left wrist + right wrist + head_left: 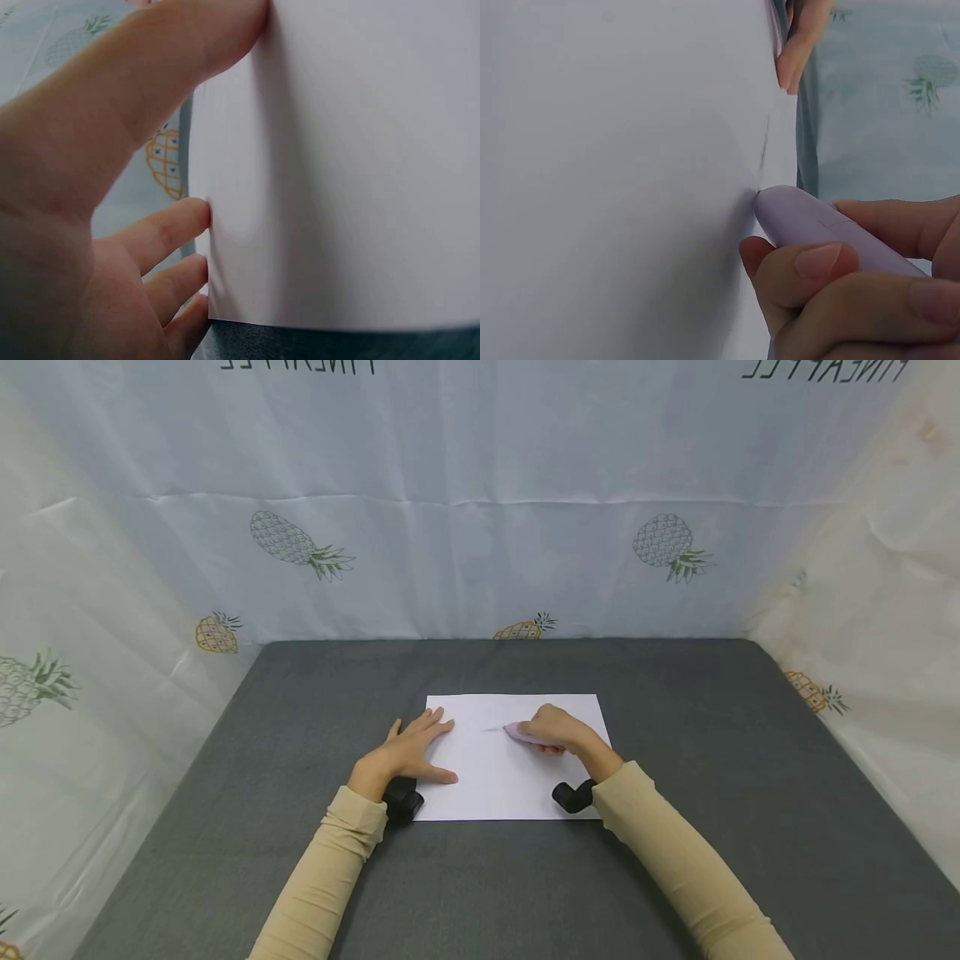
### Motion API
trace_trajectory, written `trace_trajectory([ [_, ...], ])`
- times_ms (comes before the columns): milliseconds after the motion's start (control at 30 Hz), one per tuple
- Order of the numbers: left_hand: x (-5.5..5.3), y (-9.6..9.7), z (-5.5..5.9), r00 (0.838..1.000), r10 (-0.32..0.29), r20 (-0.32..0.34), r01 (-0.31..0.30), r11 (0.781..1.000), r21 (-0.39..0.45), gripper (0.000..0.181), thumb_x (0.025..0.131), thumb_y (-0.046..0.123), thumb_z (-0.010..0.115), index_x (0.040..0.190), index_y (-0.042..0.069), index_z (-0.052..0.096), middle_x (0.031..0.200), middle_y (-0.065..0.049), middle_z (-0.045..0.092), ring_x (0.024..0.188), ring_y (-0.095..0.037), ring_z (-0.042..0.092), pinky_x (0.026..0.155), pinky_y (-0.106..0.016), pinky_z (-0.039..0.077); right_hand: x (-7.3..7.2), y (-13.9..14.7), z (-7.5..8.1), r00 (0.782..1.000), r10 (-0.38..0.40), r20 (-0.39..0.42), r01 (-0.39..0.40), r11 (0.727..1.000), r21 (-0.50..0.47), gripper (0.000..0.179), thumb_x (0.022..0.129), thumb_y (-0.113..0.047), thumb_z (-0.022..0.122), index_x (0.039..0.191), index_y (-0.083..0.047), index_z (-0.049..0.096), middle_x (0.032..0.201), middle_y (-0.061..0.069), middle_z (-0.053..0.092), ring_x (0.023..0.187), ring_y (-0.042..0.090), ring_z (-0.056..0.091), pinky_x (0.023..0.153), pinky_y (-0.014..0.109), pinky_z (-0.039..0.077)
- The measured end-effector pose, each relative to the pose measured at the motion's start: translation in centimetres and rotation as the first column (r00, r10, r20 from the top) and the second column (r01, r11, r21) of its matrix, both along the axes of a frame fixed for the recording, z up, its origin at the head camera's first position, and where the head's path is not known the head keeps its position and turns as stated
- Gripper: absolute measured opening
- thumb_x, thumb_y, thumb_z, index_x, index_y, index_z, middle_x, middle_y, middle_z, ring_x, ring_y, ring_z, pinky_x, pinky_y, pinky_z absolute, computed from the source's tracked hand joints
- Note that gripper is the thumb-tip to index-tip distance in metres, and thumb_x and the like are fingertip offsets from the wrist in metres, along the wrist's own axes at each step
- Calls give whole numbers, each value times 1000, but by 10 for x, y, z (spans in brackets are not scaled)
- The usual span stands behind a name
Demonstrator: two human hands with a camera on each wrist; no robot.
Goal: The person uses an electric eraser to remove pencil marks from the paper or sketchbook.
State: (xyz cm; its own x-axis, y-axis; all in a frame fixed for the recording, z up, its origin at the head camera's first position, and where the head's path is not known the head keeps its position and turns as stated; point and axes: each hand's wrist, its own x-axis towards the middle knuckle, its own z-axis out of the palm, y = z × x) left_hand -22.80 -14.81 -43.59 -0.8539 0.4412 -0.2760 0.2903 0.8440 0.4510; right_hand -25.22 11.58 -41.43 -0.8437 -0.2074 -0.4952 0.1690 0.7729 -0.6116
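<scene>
A white sheet of paper (495, 785) lies on the dark grey tabletop. My left hand (411, 750) rests across its left edge, fingers spread; in the left wrist view the fingertips (196, 214) touch the paper's edge. My right hand (558, 727) grips a thick lilac tool (810, 217) with a rounded nose and a small dark tip. That tip meets the paper in its upper part, right of the middle. A thin dark line (764, 146) runs from the tip toward the left hand; whether it is drawn or cut I cannot tell.
Black wrist-worn devices (573, 797) sit under both wrists, low over the sheet. The grey tabletop (337, 693) extends around the paper. Pale curtains with pineapple prints (480, 560) hang behind and along both sides.
</scene>
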Motion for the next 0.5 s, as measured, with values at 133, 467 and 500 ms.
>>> trace_trajectory([
  [133, 0, -1, 0, 1000, -3, -3, 3, 1000, -1, 93, 78, 48, 75, 152, 14, 30, 165, -10, 12, 154, -32, 8, 118, -68, -1, -3, -3, -2, 1000, -2, 4, 2, 1000, -9, 39, 96, -31, 51, 67, -6, 55, 47, -3, 42, 39, 8, 34, 40, 20, 29],
  [467, 0, -1, -1, 1000, -3, -4, 3, 1000, 5, 93, 78, 48, 75, 152, 14, 30, 165, -10, 12, 154, -32, 8, 118, -69, -1, -1, -5, 1, 1000, -4, 21, 3, 1000, 4, 37, 96, -32, 53, 71, -5, 58, 47, -2, 43, 39, 8, 33, 40, 20, 28],
  [500, 0, -1, -1, 1000, -3, -4, 3, 1000, 4, 93, 78, 48, 75, 152, 14, 30, 165, -10, 12, 154, -32, 8, 118, -69, -1, -2, -5, 1, 1000, -9, 21, 9, 1000, -6, 37, 96, -32, 53, 70, -5, 57, 47, -2, 43, 39, 8, 33, 40, 20, 28],
])
